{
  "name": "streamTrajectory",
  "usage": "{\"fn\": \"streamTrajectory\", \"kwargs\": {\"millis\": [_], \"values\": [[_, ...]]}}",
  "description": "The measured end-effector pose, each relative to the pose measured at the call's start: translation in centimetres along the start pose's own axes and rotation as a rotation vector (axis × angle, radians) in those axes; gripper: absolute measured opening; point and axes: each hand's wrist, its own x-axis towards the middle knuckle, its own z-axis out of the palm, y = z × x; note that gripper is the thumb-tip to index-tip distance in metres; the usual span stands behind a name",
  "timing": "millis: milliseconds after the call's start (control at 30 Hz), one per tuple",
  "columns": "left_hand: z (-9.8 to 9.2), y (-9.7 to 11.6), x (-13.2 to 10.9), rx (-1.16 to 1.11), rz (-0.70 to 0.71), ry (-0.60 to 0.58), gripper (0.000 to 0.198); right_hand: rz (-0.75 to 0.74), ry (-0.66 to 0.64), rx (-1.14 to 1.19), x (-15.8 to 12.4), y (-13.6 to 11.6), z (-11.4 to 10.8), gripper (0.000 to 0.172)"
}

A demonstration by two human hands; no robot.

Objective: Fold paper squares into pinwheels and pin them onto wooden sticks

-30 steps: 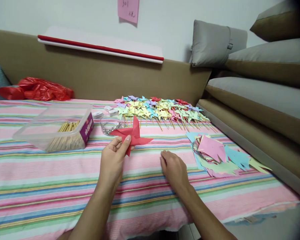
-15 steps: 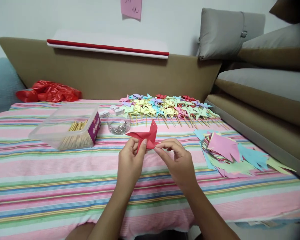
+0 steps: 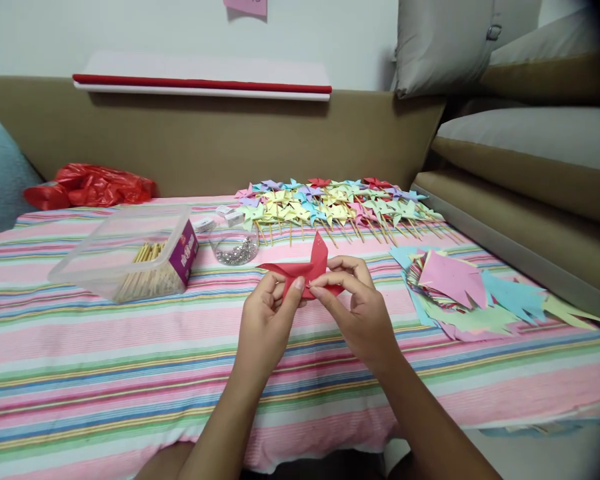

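A red paper pinwheel (image 3: 300,270) is held up over the striped cloth, its blades folded in and pointing several ways. My left hand (image 3: 267,317) grips it from the left, thumb on the front and fingers behind. At the pinwheel's middle, my right hand (image 3: 357,307) is closed in a pinch of thumb and index finger. A tiny shiny piece shows at those fingertips, too small to name. Behind the hands stands a clear round dish (image 3: 234,248) of small silvery pieces. Several finished pinwheels on sticks (image 3: 325,203) lie in rows farther back.
A clear plastic box (image 3: 80,267) of wooden sticks (image 3: 147,273) lies on the left. Cut paper sheets (image 3: 455,280) are piled on the right. The striped cloth (image 3: 130,360) covers the surface. A red plastic bag (image 3: 95,185) and grey cushions (image 3: 535,140) stand around the edges.
My right hand's pinch has moved from the pinwheel's right blade tip inward to its middle. The pinwheel has shifted slightly right in view, and the camera has tilted a little.
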Motion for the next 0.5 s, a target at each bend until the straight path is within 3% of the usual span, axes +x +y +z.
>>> {"fn": "streamTrajectory", "kwargs": {"millis": [500], "values": [[-0.54,-0.58,-0.17,0.145,0.073,-0.053,0.019,-0.023,-0.071,0.025,0.15,0.13,-0.90,0.007]]}}
